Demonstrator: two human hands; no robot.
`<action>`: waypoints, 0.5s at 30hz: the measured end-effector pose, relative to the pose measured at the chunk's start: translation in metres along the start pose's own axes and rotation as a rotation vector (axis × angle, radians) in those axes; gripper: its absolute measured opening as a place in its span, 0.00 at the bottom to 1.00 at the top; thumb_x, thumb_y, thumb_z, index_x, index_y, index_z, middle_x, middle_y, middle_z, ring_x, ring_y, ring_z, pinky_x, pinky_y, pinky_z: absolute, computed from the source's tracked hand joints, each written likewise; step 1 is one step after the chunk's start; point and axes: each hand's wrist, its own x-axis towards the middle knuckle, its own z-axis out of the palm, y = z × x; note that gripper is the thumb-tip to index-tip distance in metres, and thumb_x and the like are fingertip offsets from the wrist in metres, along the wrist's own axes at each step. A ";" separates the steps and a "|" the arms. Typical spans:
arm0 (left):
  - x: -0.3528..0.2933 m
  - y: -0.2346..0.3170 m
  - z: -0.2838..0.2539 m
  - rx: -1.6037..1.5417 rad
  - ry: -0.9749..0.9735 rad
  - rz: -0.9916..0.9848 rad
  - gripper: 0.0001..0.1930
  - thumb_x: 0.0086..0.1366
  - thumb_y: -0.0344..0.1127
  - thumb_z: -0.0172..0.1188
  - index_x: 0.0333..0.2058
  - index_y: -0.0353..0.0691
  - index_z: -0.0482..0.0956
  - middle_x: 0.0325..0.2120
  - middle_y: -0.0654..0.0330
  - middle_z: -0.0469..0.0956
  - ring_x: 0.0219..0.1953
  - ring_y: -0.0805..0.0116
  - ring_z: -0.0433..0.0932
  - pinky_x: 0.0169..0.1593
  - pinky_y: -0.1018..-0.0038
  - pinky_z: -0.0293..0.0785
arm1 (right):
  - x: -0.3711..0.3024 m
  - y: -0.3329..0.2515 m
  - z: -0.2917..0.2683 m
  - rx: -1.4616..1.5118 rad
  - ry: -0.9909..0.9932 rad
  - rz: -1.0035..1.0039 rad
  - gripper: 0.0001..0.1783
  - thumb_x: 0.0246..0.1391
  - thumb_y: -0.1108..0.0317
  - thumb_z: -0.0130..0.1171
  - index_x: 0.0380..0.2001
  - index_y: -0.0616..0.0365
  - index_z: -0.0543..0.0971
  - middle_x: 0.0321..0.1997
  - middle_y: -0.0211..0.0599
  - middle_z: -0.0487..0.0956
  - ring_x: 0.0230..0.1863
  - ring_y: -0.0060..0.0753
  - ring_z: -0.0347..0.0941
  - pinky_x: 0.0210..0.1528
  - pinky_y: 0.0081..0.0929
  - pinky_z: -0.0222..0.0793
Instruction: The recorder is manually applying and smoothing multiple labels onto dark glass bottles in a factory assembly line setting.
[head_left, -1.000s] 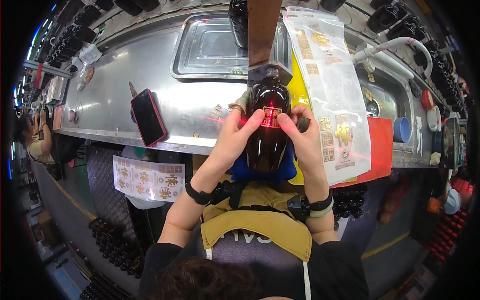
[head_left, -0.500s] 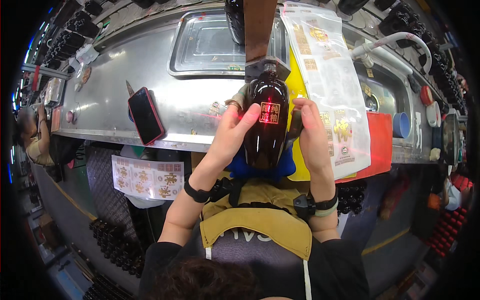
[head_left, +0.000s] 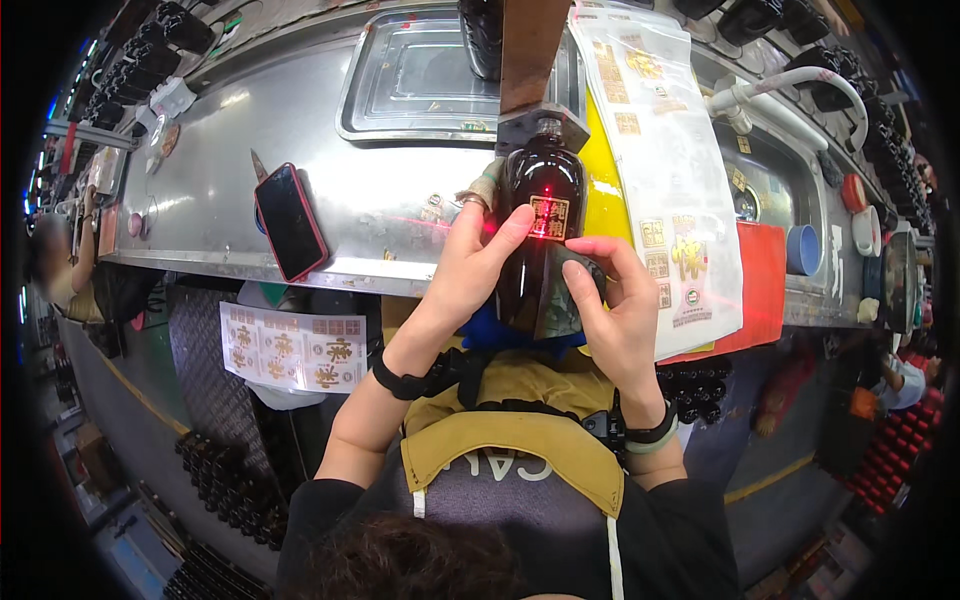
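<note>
A dark, glossy bottle (head_left: 522, 270) lies with its neck away from me, against a brown upright with a metal bracket (head_left: 515, 125). On its upper side sits a square gold decal (head_left: 549, 218), crossed by red laser lines. My left hand (head_left: 478, 248) grips the bottle's left side, thumb at the decal's left edge; a pale wrap covers a fingertip. My right hand (head_left: 618, 300) pinches a dark, flat, flexible-looking piece (head_left: 562, 295), lying over the bottle's lower right just below the decal. Its exact kind is unclear. Blue material (head_left: 487, 328) shows beneath the bottle.
A phone (head_left: 291, 222) and a pointed blade lie left on the steel bench (head_left: 220, 190). Behind stands a metal tray (head_left: 420, 85). Decal sheets (head_left: 665, 180) cover yellow and red boards at right, beside a sink with a white pipe (head_left: 790, 80). Another decal sheet (head_left: 290, 350) hangs low left.
My right hand has moved inward from the bottle's right side, bringing the dark flat piece over the bottle below the decal. My left hand still holds the bottle.
</note>
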 end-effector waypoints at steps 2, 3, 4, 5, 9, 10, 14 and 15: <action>0.000 0.000 0.000 0.007 0.003 -0.012 0.33 0.74 0.37 0.58 0.71 0.30 0.56 0.62 0.55 0.69 0.62 0.70 0.69 0.67 0.72 0.63 | 0.000 0.000 0.000 -0.029 0.016 -0.009 0.09 0.59 0.76 0.64 0.43 0.65 0.80 0.35 0.31 0.80 0.32 0.15 0.71 0.33 0.19 0.66; 0.000 0.000 0.001 0.006 0.002 -0.012 0.33 0.74 0.37 0.58 0.71 0.30 0.56 0.62 0.55 0.69 0.62 0.70 0.69 0.67 0.72 0.63 | 0.000 0.000 0.000 -0.030 0.017 -0.008 0.09 0.59 0.76 0.64 0.43 0.65 0.80 0.35 0.31 0.80 0.32 0.15 0.71 0.33 0.19 0.66; 0.001 0.000 0.001 0.002 0.004 -0.008 0.33 0.74 0.36 0.58 0.71 0.30 0.56 0.62 0.55 0.70 0.62 0.70 0.69 0.67 0.72 0.63 | 0.000 0.000 0.000 -0.023 0.024 -0.017 0.09 0.59 0.76 0.65 0.43 0.64 0.81 0.35 0.32 0.80 0.31 0.17 0.72 0.33 0.19 0.66; 0.001 0.000 0.001 -0.003 0.007 -0.014 0.33 0.74 0.36 0.58 0.71 0.30 0.55 0.62 0.55 0.70 0.62 0.70 0.69 0.67 0.72 0.63 | 0.000 -0.001 0.000 -0.039 0.027 -0.029 0.09 0.58 0.76 0.65 0.43 0.64 0.81 0.35 0.33 0.80 0.31 0.18 0.72 0.33 0.20 0.66; 0.001 0.000 0.000 0.004 0.006 -0.021 0.33 0.75 0.36 0.57 0.71 0.30 0.55 0.62 0.55 0.70 0.62 0.71 0.69 0.66 0.73 0.64 | 0.001 -0.002 0.001 -0.081 0.031 -0.069 0.10 0.56 0.77 0.66 0.42 0.63 0.81 0.34 0.36 0.79 0.31 0.25 0.74 0.34 0.23 0.69; 0.001 0.000 0.000 0.013 0.008 -0.017 0.33 0.75 0.36 0.57 0.71 0.31 0.55 0.62 0.55 0.70 0.61 0.71 0.70 0.65 0.73 0.65 | 0.002 -0.002 0.001 -0.139 0.044 -0.135 0.10 0.56 0.77 0.66 0.41 0.63 0.81 0.34 0.37 0.79 0.32 0.29 0.75 0.34 0.25 0.69; 0.000 0.000 -0.001 -0.004 -0.004 -0.024 0.31 0.76 0.35 0.55 0.71 0.31 0.55 0.61 0.55 0.71 0.60 0.71 0.71 0.64 0.73 0.68 | 0.001 -0.004 0.001 -0.208 0.052 -0.200 0.10 0.54 0.77 0.67 0.40 0.62 0.81 0.33 0.40 0.78 0.33 0.38 0.76 0.36 0.31 0.71; 0.000 -0.001 -0.001 0.001 -0.004 -0.029 0.31 0.76 0.35 0.55 0.71 0.31 0.55 0.61 0.55 0.71 0.60 0.71 0.71 0.64 0.73 0.68 | 0.001 -0.005 0.001 -0.216 0.050 -0.190 0.09 0.54 0.77 0.67 0.40 0.62 0.81 0.33 0.40 0.78 0.33 0.39 0.76 0.36 0.31 0.70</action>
